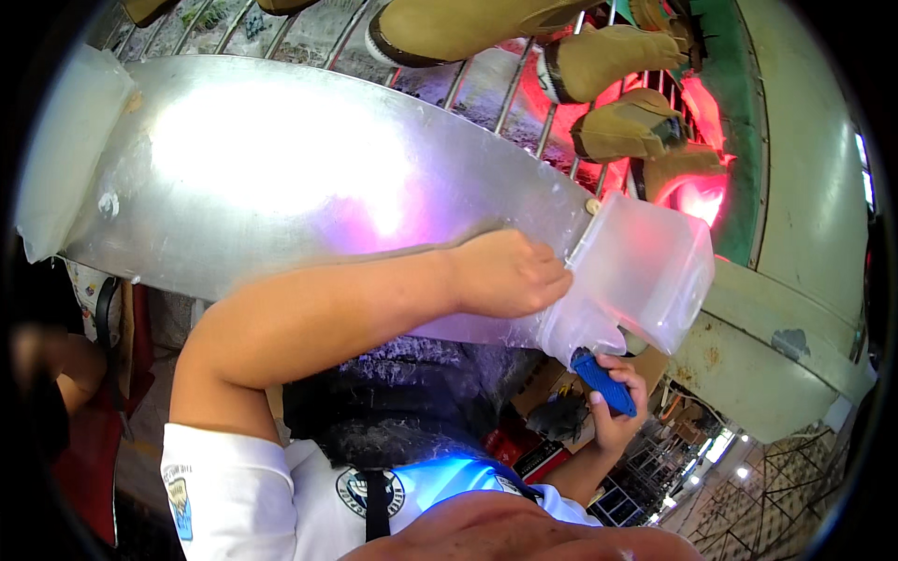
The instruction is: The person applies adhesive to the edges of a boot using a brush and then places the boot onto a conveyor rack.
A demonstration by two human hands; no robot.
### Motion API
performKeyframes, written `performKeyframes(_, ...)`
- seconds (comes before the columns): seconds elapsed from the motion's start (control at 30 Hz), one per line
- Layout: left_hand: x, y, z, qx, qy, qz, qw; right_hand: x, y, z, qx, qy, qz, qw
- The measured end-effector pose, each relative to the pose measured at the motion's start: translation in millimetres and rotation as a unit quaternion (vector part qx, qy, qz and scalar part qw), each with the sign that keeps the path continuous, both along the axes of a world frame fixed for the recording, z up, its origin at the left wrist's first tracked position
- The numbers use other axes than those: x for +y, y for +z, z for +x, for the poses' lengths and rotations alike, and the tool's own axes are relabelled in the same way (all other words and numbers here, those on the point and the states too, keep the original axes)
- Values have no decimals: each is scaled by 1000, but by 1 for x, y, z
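My left hand [514,276] is curled closed above the metal bench top. Its knuckles are beside the rim of a cloudy see-through plastic container [645,266]. Whatever its fingers may hold is hidden. Just below the container, my right hand [619,407] grips a blue ribbed piece [603,383] between thumb and fingers. That piece is oblong, like a bundle of cord or a textured handle; its exact kind is unclear. Its upper end is close to the container's rounded lower lip.
Several tan boots [622,64] lie on a rack of metal bars [510,98] beyond the shiny metal bench top [281,168], under red light. Another cloudy plastic container [70,140] stands at the left end. A pale green machine panel [809,168] borders the right. Another person's arm [79,369] shows at far left.
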State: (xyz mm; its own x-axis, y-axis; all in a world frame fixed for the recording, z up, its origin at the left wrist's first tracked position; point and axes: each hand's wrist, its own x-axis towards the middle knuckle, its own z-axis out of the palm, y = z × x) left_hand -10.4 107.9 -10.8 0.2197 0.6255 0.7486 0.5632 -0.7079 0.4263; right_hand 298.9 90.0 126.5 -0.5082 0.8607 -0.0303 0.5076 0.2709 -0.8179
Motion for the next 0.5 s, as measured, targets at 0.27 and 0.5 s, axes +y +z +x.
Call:
performKeyframes(0.27, 1, -4, 1, 19, -37, -18, 999, -2, -2, 1, 28, -26, -20, 999)
performKeyframes(0.5, 4, 7, -1, 26, -16, -20, 999, -6, -6, 4, 56, -64, 11, 996)
